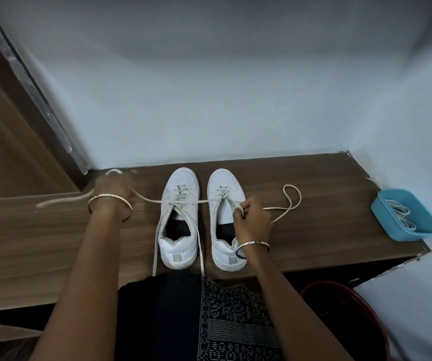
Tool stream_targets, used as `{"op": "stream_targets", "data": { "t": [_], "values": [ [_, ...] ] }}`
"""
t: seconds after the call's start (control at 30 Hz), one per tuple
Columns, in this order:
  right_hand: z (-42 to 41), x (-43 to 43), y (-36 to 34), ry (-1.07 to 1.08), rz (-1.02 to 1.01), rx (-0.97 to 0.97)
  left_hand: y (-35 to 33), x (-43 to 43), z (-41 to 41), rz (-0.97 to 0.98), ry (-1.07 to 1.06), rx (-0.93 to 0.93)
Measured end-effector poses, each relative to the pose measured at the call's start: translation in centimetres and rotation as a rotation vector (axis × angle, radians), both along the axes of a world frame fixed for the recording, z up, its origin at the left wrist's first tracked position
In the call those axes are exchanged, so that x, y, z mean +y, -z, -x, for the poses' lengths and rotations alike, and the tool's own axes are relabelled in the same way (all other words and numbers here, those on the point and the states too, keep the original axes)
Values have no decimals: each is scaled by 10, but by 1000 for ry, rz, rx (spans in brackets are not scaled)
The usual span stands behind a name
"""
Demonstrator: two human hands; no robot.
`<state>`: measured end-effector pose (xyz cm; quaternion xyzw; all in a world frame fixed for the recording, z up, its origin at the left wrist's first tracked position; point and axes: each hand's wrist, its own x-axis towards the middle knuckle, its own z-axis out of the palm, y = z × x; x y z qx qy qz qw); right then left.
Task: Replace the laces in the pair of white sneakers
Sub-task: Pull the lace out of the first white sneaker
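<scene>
We are unlacing the right sneaker (225, 217): right hand (251, 220) pinches its lace (291, 201) at the eyelets, left hand (116, 188) closed on the far-left end. Next, pull another crossing free.

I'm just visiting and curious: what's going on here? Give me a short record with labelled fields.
Setting: wooden shelf against a pale wall
Shoes: left sneaker and right sneaker, side by side, toes to the wall
Left hand: pulling a lace out sideways, blurred
Right hand: pinching the lace at the right sneaker's eyelets
Loose end: loop lying right of the shoes
Blue tray: at the right edge, holding more laces
</scene>
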<state>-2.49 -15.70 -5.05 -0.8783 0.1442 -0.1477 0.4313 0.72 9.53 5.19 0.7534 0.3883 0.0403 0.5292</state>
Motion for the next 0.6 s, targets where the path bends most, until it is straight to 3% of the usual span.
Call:
{"op": "stream_targets", "data": {
  "t": [0.07,0.13,0.2,0.27,0.4,0.47,0.6],
  "values": [
    [0,-1,1,-3,3,3,6,-14,14,-470,184,205],
    [-1,-1,1,-5,5,1,3,-39,24,-755,186,109],
    [-2,-2,1,-3,10,6,6,-63,19,-763,265,-197],
    [-2,-3,1,-6,14,12,11,-93,13,-669,505,-339],
    [-3,-5,-1,-30,24,19,42,-139,1,-667,769,-212],
    [-4,-8,-3,-49,30,44,59,-146,-3,-769,753,-103],
    [-16,-14,-5,-147,44,36,78,-141,-2,-688,608,-126]
  ]
}}
